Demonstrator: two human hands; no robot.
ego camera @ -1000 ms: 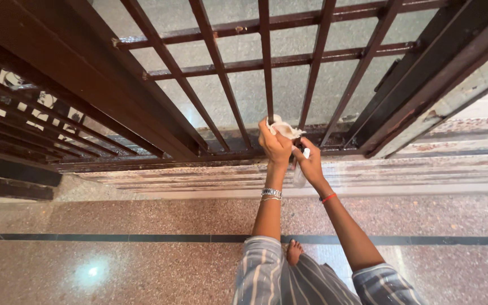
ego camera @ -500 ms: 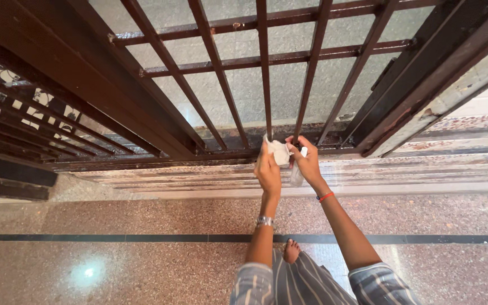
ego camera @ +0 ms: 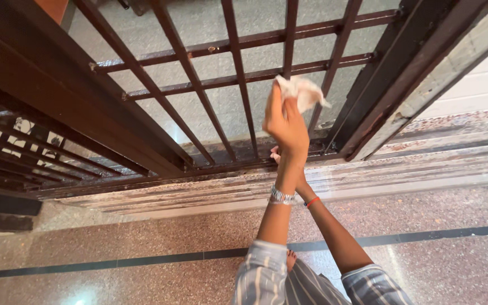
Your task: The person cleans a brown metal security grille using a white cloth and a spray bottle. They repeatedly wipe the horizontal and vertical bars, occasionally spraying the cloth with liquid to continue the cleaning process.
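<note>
My left hand is raised against the dark brown metal window grille and grips a crumpled white cloth pressed to a vertical bar. My right hand is lower, near the grille's bottom rail, and is mostly hidden behind my left wrist; only a few fingers show, so what it holds cannot be seen. A metal bracelet circles the left wrist and a red band the right.
A stained stone sill runs below the grille. The speckled terrazzo floor has a dark inlaid stripe. A dark wooden frame stands at left. My bare foot shows between striped sleeves.
My left hand has lifted the cloth up the bar from the bottom rail. The right hand has slipped behind the left wrist, hiding the small spray bottle it held. The view shifted slightly.
</note>
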